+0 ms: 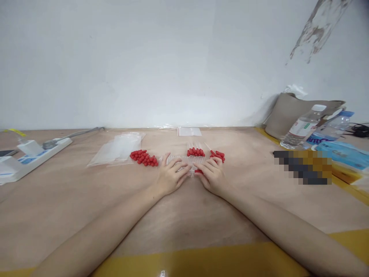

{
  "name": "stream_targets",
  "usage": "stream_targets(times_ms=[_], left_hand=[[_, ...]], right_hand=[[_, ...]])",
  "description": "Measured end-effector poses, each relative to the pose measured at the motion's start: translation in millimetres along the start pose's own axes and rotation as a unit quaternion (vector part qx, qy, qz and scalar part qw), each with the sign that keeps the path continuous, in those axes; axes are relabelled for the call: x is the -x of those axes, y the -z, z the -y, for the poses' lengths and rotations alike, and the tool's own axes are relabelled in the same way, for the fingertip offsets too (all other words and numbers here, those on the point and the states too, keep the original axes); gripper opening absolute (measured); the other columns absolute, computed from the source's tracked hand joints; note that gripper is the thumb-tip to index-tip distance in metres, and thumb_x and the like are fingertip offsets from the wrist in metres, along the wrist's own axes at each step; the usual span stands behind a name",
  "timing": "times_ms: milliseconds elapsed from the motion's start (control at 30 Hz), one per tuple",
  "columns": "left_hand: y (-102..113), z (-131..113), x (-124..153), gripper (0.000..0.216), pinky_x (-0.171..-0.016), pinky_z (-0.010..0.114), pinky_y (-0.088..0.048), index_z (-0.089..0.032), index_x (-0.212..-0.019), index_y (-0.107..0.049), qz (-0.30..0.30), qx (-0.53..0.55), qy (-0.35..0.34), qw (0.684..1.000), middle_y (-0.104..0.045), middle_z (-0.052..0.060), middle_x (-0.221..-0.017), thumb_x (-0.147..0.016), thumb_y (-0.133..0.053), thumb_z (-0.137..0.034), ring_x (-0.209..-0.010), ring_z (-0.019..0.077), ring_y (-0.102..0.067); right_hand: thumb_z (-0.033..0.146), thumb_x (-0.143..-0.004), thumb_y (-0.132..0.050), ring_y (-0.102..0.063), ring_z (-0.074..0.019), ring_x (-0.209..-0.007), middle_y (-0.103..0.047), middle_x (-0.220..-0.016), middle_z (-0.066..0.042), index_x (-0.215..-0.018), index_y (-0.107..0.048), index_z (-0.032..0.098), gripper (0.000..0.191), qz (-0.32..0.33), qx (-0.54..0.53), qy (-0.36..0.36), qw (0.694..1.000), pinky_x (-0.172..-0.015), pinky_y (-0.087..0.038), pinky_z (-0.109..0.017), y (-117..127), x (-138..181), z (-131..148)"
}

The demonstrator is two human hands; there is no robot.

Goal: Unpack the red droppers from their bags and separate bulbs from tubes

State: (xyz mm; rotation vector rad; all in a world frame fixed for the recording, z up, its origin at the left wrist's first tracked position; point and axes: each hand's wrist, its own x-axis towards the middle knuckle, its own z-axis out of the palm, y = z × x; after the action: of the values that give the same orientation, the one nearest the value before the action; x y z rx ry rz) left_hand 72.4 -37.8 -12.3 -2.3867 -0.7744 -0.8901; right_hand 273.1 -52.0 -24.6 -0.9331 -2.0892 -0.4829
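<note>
My left hand [173, 176] is over a row of clear thin tubes [170, 158], some fingers spread. Its thumb and forefinger come together at what looks like the end of a clear tube [191, 174]. Facing it, my right hand [213, 175] pinches a red rubber bulb [198, 171] between thumb and fingers. Whether bulb and tube are joined is too small to tell. Behind the hands, several red-bulbed droppers [196, 152] lie side by side. A pile of loose red bulbs [143, 158] sits left of my left hand, and more red bulbs [218, 155] lie beyond my right hand.
Clear plastic bags [118, 149] lie at the left back, with a white card [189, 132] near the wall. A power strip [37, 157] stands far left. At right are a water bottle [302, 129], a grey-brown bag [284, 115], a blue packet [346, 154] and a blurred-out dark object [302, 167].
</note>
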Motion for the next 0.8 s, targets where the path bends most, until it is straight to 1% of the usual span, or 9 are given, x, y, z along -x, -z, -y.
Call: stream_targets(times_ms=[100,200,367,600,800], left_hand=[[-3.5,-1.5,-2.2,0.013,-0.096,0.047,-0.026,-0.024,-0.088,-0.062,-0.023,-0.022,-0.018,0.999,-0.065,-0.002,-0.074,-0.083,-0.05,-0.023,-0.076,0.0141,-0.056],[-4.2,-2.6,-4.1,0.011,-0.092,0.043,-0.03,-0.022,-0.08,-0.061,-0.039,-0.041,-0.033,0.998,-0.062,-0.003,-0.067,-0.083,-0.05,-0.02,-0.068,0.0119,-0.053],[-1.4,-4.7,-4.4,0.016,-0.091,0.041,-0.03,-0.021,-0.077,-0.061,-0.011,-0.058,-0.035,0.998,-0.06,-0.002,-0.065,-0.085,-0.047,-0.022,-0.069,0.0124,-0.051],[5.3,-6.2,-3.4,0.02,-0.09,0.042,-0.028,-0.019,-0.075,-0.059,0.027,-0.039,-0.023,0.999,-0.06,-0.001,-0.066,-0.087,-0.043,-0.023,-0.07,0.0134,-0.051],[10.3,-6.6,-1.8,0.023,-0.088,0.041,-0.03,-0.019,-0.073,-0.059,0.027,-0.018,-0.011,0.999,-0.06,0.0,-0.065,-0.087,-0.04,-0.021,-0.068,0.0139,-0.052]], right_hand=[[0.026,-0.084,-0.049,-0.05,-0.0134,-0.076,-0.064,-0.079,-0.002,-0.101,-0.059,0.018,0.022,0.006,-0.009,0.015,1.0,-0.085,-0.026,-0.034,-1.5,-0.6,0.6],[0.03,-0.082,-0.052,-0.049,-0.0127,-0.075,-0.064,-0.076,0.0,-0.097,-0.062,0.022,0.02,0.008,-0.014,0.029,0.999,-0.088,-0.023,-0.037,-2.4,-0.1,1.3],[0.03,-0.082,-0.052,-0.047,-0.0116,-0.071,-0.061,-0.066,0.002,-0.086,-0.065,0.026,0.014,0.007,0.015,0.026,1.0,-0.089,-0.02,-0.039,-0.7,-0.3,3.7],[0.027,-0.083,-0.049,-0.048,-0.0136,-0.072,-0.062,-0.066,0.002,-0.088,-0.064,0.028,0.015,0.019,0.053,0.037,0.998,-0.083,-0.027,-0.035,5.5,2.0,6.8],[0.024,-0.083,-0.05,-0.052,-0.012,-0.071,-0.064,-0.066,0.005,-0.088,-0.064,0.032,0.017,-0.019,0.079,0.051,0.995,-0.088,-0.022,-0.038,6.2,6.5,5.7]])
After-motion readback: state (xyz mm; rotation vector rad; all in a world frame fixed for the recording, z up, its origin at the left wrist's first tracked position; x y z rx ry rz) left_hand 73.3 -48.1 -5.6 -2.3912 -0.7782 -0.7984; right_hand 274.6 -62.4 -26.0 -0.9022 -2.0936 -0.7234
